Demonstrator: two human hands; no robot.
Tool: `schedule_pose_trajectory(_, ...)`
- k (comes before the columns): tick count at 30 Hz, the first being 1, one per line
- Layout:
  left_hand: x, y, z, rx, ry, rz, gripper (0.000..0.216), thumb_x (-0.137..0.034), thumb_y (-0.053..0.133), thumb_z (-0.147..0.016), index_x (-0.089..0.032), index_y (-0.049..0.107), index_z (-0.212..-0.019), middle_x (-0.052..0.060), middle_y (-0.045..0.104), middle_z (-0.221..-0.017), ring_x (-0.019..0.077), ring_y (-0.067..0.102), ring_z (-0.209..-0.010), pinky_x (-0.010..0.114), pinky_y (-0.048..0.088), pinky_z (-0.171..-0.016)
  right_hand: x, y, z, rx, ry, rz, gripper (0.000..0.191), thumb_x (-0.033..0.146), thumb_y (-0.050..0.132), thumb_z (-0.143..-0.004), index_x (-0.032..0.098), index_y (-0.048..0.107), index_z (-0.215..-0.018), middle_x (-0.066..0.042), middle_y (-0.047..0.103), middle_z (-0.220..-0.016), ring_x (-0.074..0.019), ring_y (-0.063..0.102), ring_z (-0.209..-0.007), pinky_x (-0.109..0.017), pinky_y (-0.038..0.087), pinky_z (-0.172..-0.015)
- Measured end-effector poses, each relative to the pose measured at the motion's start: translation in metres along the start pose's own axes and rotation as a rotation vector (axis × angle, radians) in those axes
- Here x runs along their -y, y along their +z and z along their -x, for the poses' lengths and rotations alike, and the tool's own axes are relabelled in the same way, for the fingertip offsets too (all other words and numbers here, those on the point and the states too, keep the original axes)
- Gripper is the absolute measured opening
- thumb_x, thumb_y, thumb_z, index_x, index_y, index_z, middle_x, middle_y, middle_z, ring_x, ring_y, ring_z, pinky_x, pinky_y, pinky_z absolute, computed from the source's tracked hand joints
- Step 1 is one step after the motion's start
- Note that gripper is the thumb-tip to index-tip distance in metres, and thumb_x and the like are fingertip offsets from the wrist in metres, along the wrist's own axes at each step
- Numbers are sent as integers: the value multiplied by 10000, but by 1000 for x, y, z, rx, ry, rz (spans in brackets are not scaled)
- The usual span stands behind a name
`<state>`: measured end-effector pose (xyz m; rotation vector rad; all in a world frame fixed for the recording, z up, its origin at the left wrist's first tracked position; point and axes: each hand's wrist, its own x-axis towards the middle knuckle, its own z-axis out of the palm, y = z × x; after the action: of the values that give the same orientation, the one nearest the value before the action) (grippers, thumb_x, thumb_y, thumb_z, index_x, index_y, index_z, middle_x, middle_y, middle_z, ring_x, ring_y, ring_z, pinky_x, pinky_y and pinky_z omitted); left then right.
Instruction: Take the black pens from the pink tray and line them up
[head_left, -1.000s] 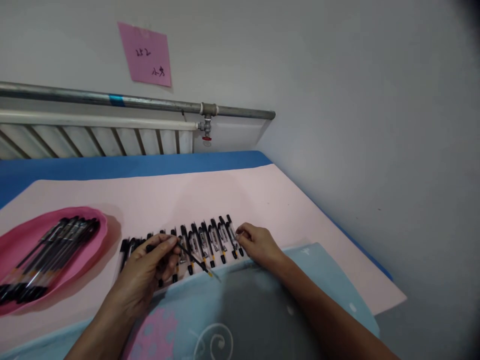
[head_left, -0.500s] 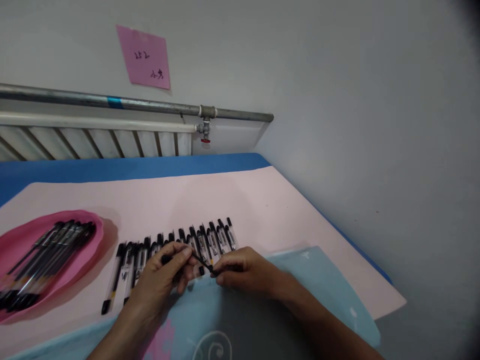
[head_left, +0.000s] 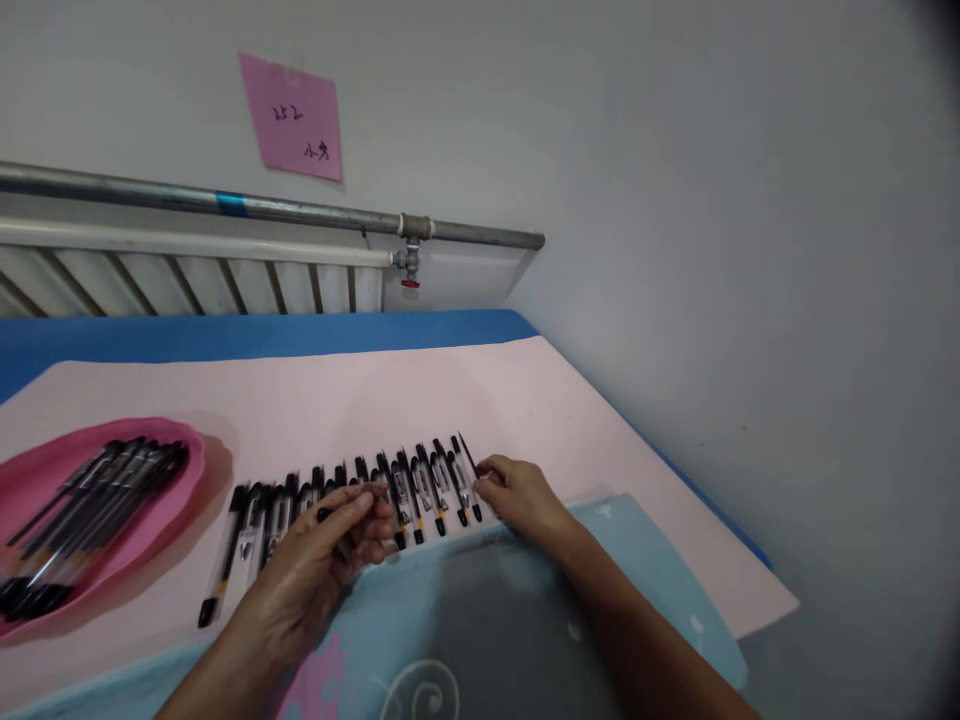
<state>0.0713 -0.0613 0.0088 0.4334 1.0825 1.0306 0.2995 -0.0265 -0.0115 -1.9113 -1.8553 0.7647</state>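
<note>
A long row of clear pens with black caps (head_left: 425, 482) lies side by side on the pink sheet. Over the middle of the row, my left hand (head_left: 330, 540) has its fingers curled round a pen piece, whose black end (head_left: 324, 514) sticks out by the knuckles; the rest is mostly hidden. At the row's right end, my right hand (head_left: 517, 495) pinches a thin dark stick (head_left: 468, 452) that looks like a pen refill. The stick slants beside the last pen, its lower end hidden by the fingers.
On the left, a pink tray (head_left: 191, 480) holds several more pens. A light-blue patterned cloth (head_left: 615, 545) covers the near edge of the pink sheet (head_left: 300, 400). A wall (head_left: 750, 300) borders the right side; a radiator (head_left: 150, 285) and pipe (head_left: 315, 215) run behind.
My hands have parted. The right one has moved right and slightly up to the row's end with the thin dark stick, which was between both hands before. My left hand stays nearly in place.
</note>
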Motion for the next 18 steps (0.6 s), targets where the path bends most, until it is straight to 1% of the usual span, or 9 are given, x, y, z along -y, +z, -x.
schedule_pose_trajectory(8,1,0,1,38,7,28,159,-96,608,-697,-100,634,-854,91,646,-719,122,590,-561,198,483,-458,-1,2,-1,12,-74,-3,202,227,452,-757,171,636,-816,7,583,-562,-115,523,-543,-201,361,-516)
schedule_pose_trajectory(11,1,0,1,23,-9,48,150,-90,599,-704,-99,634,-849,94,649,-717,127,596,-556,209,497,-465,-2,1,-1,-1,-100,16,202,224,442,-764,177,639,-774,6,581,-566,-118,524,-554,-203,365,-517)
schedule_pose_trajectory(13,1,0,1,9,-32,69,153,-92,582,-722,-97,632,-866,111,656,-758,147,619,-603,249,533,-532,1,0,1,-43,-119,5,198,223,441,-771,179,634,-758,6,579,-575,-121,529,-570,-206,375,-528)
schedule_pose_trajectory(15,1,1,0,12,-73,119,157,-113,557,-751,-91,628,-889,142,658,-843,181,641,-702,306,550,-641,7,0,4,-115,-160,-45,191,233,443,-786,180,624,-761,3,582,-597,-121,532,-584,-207,388,-541)
schedule_pose_trajectory(17,2,2,0,51,-122,190,170,-150,537,-776,-81,626,-904,177,641,-947,221,634,-831,351,532,-747,17,2,11,-178,-267,-108,172,237,456,-796,179,617,-774,-7,592,-648,-121,538,-614,-209,404,-569)
schedule_pose_trajectory(18,2,3,1,79,-144,223,180,-167,533,-783,-75,626,-907,189,629,-987,238,620,-883,365,517,-785,23,4,15,-190,-353,-128,163,232,462,-801,178,615,-787,-15,599,-680,-123,544,-642,-212,413,-596)
